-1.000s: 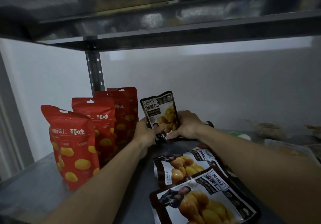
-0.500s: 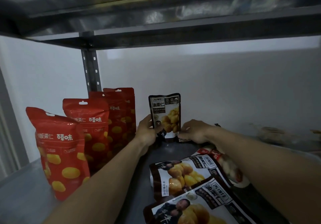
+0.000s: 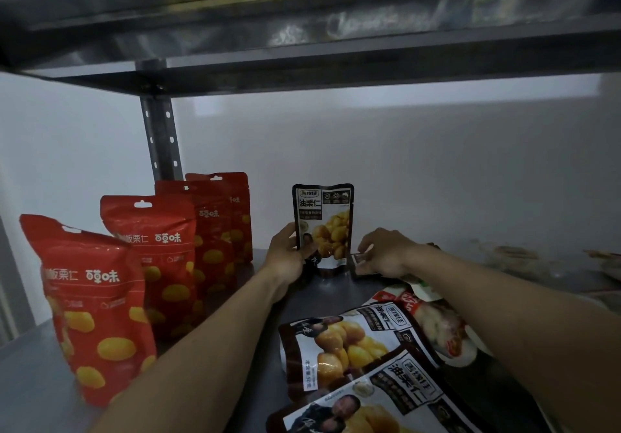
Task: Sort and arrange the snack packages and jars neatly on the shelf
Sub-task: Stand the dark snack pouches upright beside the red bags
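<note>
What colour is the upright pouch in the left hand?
The chestnut pouch is dark brown, with a white panel and yellow chestnuts; seen in the head view.

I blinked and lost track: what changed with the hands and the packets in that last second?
The right hand let go of the dark pouch and moved right, onto a small flat packet; whether it grips it is unclear. The pouch went from tilted to upright, the left hand still holding its edge. The red pouches and the flat dark pouches stayed put.

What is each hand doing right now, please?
Left hand: grips the upright dark pouch.
Right hand: on a flat dark packet; grip cannot be told.
</note>
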{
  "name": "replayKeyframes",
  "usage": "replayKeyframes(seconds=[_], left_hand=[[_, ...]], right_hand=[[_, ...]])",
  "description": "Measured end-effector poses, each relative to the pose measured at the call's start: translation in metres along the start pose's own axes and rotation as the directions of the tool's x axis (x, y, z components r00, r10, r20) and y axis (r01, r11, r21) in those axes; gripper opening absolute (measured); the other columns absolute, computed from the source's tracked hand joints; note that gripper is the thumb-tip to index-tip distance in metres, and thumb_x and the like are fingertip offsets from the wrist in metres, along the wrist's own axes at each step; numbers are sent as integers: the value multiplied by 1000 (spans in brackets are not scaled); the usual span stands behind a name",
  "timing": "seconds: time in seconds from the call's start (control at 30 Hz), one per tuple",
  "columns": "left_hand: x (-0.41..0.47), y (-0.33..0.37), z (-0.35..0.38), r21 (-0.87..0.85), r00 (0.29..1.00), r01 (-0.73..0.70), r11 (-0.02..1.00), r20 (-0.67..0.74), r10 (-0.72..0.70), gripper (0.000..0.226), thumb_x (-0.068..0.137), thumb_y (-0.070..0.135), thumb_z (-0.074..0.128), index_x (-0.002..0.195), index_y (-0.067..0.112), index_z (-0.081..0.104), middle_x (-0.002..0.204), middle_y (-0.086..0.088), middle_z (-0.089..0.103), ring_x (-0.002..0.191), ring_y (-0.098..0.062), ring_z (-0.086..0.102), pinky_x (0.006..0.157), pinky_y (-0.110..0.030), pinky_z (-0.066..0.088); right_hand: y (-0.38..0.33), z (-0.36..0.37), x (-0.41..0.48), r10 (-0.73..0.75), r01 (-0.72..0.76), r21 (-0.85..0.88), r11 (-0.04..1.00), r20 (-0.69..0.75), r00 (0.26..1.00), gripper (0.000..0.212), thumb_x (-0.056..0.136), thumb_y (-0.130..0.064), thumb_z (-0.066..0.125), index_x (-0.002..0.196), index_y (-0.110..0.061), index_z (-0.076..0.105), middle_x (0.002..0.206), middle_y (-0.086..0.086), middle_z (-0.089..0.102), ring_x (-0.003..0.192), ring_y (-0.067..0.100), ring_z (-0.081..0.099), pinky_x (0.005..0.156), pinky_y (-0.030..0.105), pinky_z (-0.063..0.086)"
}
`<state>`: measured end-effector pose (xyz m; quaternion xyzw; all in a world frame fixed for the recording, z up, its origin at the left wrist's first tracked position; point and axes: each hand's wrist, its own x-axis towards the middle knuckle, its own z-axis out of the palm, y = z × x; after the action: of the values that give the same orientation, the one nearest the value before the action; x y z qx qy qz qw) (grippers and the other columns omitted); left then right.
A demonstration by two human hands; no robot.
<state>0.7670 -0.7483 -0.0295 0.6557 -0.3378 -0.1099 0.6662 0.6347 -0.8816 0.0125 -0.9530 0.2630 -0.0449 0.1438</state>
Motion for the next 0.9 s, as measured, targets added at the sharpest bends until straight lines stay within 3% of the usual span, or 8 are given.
replayKeyframes(seconds=[0.13, 0.3, 0.53, 0.73, 0.83, 0.9], left_hand=[[2, -1, 1, -8, 1000, -3, 1000, -3, 3, 35, 89, 1, 62, 119, 20, 57, 118, -7, 65, 112, -23, 58, 92, -35, 50], [5, -4, 1, -8, 1000, -11, 1000, -2, 11, 35, 88, -2, 62, 113, 22, 58, 108, -6, 67, 107, -24, 61, 96, -42, 50], [4, -7, -3, -19, 999, -22, 1000, -43, 21, 31, 85, 4, 68, 111, 20, 59, 101, -4, 68, 98, -21, 63, 82, -31, 54], [2, -5, -2, -4, 998, -7, 1000, -56, 7, 33, 84, 4, 70, 110, 21, 59, 107, -9, 68, 97, -23, 64, 85, -37, 55], [0, 1, -4, -4, 997, -2, 1000, -74, 1, 39, 82, 3, 72, 113, 19, 56, 110, -8, 66, 97, -23, 64, 80, -34, 55], [-2, 6, -6, 27, 995, -17, 999, -93, 19, 45, 79, 5, 75, 116, 18, 54, 112, -7, 65, 99, -22, 63, 80, -33, 55]], right_hand=[[-3, 3, 3, 3, 0, 100, 995, -33, 999, 60, 86, -39, 70, 137, -16, 49, 140, 7, 49, 126, 24, 48, 100, 29, 41], [-10, 11, 13, 39, 10, 310, 951, -153, 987, 51, 82, -42, 73, 120, -10, 62, 123, 9, 61, 110, 23, 57, 84, 26, 45], [-16, 16, 16, 75, 4, 360, 933, -205, 976, 32, 84, -35, 73, 98, -7, 66, 99, 7, 62, 98, 22, 58, 75, 25, 41], [-15, 15, 16, 58, 19, 334, 942, -218, 974, 41, 83, -39, 73, 109, -9, 65, 114, 10, 63, 104, 23, 58, 78, 25, 42], [-13, 4, 10, 19, 66, 325, 944, -252, 968, 43, 85, -35, 72, 119, -11, 60, 120, 8, 60, 105, 21, 56, 80, 26, 43], [-6, -8, 6, -11, 81, 280, 957, -245, 969, 49, 87, -33, 70, 129, -15, 52, 130, 7, 54, 111, 22, 55, 89, 30, 46]])
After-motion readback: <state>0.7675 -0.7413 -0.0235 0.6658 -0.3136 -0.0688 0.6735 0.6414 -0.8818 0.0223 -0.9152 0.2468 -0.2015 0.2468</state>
